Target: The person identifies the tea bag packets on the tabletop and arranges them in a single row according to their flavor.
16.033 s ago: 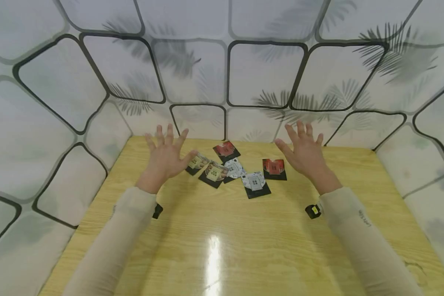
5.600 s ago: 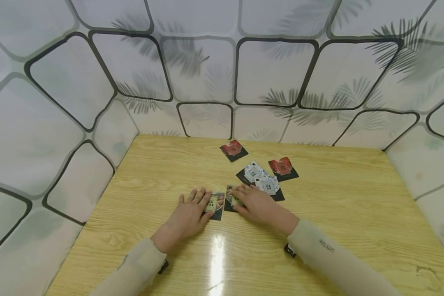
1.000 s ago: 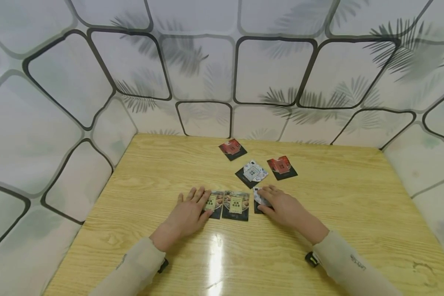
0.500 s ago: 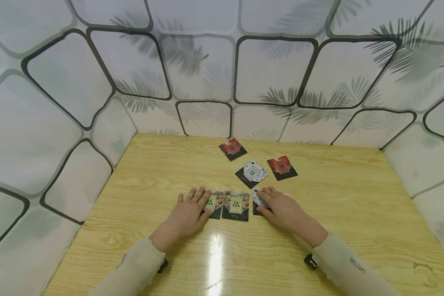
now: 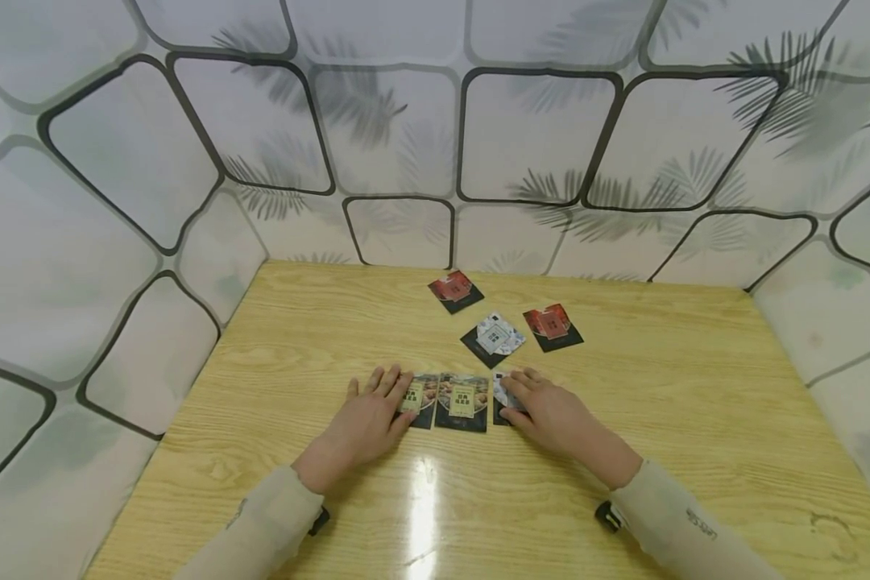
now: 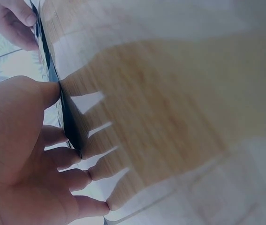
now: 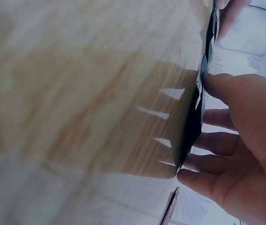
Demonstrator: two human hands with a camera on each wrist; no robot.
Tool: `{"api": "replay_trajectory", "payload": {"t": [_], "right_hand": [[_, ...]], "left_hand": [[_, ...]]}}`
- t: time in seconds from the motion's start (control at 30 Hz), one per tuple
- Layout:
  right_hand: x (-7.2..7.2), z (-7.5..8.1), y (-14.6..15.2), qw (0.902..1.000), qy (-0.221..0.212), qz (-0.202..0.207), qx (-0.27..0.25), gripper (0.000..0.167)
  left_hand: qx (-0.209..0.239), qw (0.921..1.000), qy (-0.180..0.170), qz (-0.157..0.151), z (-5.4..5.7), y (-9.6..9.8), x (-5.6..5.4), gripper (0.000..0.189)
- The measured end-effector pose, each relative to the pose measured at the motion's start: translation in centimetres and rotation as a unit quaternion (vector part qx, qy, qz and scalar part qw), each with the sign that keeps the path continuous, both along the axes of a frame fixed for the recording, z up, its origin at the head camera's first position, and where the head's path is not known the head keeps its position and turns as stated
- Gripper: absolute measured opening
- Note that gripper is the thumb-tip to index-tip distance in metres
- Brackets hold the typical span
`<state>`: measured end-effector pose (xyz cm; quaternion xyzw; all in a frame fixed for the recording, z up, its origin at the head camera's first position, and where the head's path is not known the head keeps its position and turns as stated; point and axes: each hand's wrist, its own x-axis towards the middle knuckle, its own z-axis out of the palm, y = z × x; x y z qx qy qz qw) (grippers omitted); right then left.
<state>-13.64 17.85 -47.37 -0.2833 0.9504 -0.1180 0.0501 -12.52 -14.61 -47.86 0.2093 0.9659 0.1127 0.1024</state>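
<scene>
Your left hand (image 5: pixel 366 417) lies flat, with its fingers straight and a little spread. It rests on the left side of one yellow-label packet (image 5: pixel 422 403) and hides part of it. Your right hand (image 5: pixel 551 412) is flat too, with straight fingers a little apart. It rests on the front white packet (image 5: pixel 501 395) and covers most of it. You pinch nothing with either hand.

Between your hands sits the middle packet (image 5: pixel 461 402), also with a yellow label and a dark bottom. These three make a row. The two yellow-label ones are very close, and a thin gap shows before the white one.

Behind the row, the back white packet (image 5: pixel 494 339) lies turned at a slant. One red packet (image 5: pixel 553 327) is just to the right of it. The other red packet (image 5: pixel 456 292) lies farther back, to the left. All six are on the wooden table (image 5: pixel 319 322). Behind it is a pale wall (image 5: pixel 529 137) with black lines and gray leaves.
</scene>
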Motion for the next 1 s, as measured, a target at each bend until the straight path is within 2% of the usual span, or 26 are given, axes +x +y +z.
{"api": "replay_trajectory", "payload": {"t": [1.0], "right_hand": [[0.97, -0.25, -0.57, 0.9993, 0.036, -0.001, 0.015, 0.052]], "left_hand": [[0.006, 1.0, -0.005, 0.003, 0.08, -0.08, 0.07, 0.069]]}}
